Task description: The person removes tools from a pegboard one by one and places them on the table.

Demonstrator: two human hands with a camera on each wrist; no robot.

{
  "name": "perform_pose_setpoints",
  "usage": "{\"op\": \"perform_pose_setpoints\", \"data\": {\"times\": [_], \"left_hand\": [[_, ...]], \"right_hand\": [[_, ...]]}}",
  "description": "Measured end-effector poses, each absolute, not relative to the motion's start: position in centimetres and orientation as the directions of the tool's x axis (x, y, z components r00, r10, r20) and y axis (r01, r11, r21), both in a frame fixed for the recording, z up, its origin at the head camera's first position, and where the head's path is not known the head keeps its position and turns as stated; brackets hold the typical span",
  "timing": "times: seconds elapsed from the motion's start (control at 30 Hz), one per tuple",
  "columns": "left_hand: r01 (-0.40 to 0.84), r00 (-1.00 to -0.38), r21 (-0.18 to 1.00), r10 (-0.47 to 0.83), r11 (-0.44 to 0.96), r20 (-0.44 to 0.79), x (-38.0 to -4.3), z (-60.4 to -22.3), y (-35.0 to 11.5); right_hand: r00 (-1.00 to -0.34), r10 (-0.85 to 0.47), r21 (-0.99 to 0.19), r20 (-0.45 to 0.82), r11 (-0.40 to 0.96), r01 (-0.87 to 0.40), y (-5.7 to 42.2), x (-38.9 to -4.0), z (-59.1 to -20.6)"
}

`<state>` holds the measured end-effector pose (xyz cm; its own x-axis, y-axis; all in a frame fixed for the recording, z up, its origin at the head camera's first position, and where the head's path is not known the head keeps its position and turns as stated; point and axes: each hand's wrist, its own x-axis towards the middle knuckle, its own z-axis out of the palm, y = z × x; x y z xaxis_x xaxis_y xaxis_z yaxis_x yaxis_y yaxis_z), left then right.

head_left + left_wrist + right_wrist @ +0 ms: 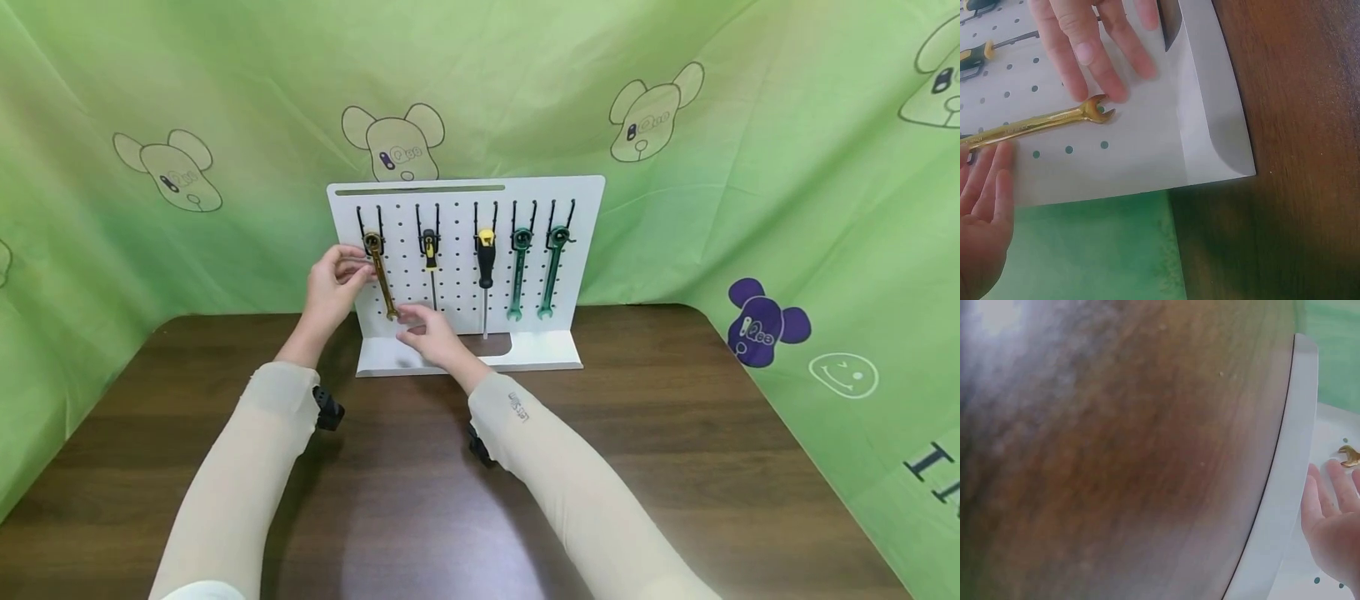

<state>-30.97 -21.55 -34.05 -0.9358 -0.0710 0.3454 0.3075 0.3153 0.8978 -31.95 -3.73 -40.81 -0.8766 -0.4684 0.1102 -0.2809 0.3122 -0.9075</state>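
A gold combination wrench (382, 279) hangs by its ring end from a black hook at the left of a white pegboard (457, 292). My left hand (330, 282) is at its upper left side, fingers extended; in the left wrist view those fingertips (1002, 153) meet the edge of the wrench (1041, 124), though contact is uncertain. Close to the wrench's lower open end is my right hand (433, 335), its fingers spread and loosely bent. In the right wrist view, that hand (1338, 534) holds nothing, with the wrench's open end (1350, 456) just beyond its fingertips.
To the right hang a small yellow-black screwdriver (431, 250), a larger screwdriver (486, 258) and two green wrenches (519, 275). The board's base (543, 354) stands on a brown wooden table (420, 483). Behind is a green printed cloth (525, 100).
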Motion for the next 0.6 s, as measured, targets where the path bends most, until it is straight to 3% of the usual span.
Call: {"op": "perform_pose_setpoints", "data": {"times": [0.6], "left_hand": [[0.296, -0.94, 0.901, -0.073, 0.317, 0.334, -31.23, -33.64, -21.08]], "right_hand": [[-0.886, -0.452, -0.917, 0.104, 0.302, -0.262, -3.72, -31.68, -40.39]]}}
